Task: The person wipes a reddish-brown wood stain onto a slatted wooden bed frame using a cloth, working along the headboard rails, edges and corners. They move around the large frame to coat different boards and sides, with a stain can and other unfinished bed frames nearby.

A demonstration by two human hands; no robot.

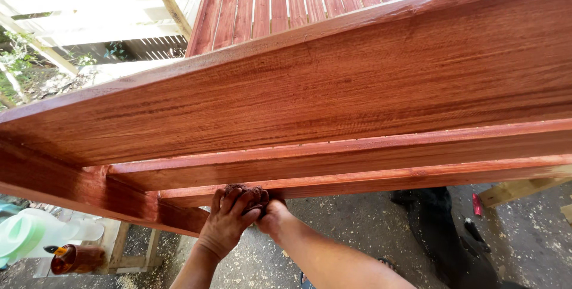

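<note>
From the head camera, a glossy red-stained wooden frame (333, 86) with slats stands outdoors over a concrete floor (357, 223) strewn with sawdust. The left hand (229, 217) and right hand (273, 214) both press a stained rag (253, 192) against its lower rail (381, 179), fingers curled around the rag. A brown bottle (76, 258) lies lower left.

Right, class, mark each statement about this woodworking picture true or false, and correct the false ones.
1. Both hands press a dark stained rag against a wooden rail. True.
2. The wood is painted blue. False: the wide board is glossy reddish-brown.
3. The left hand lies flat on the ground. False: it is raised to the rail, beside the right hand.
4. A brown bottle stands at lower left. True.
5. Sawdust lies scattered on the ground. True.
</note>
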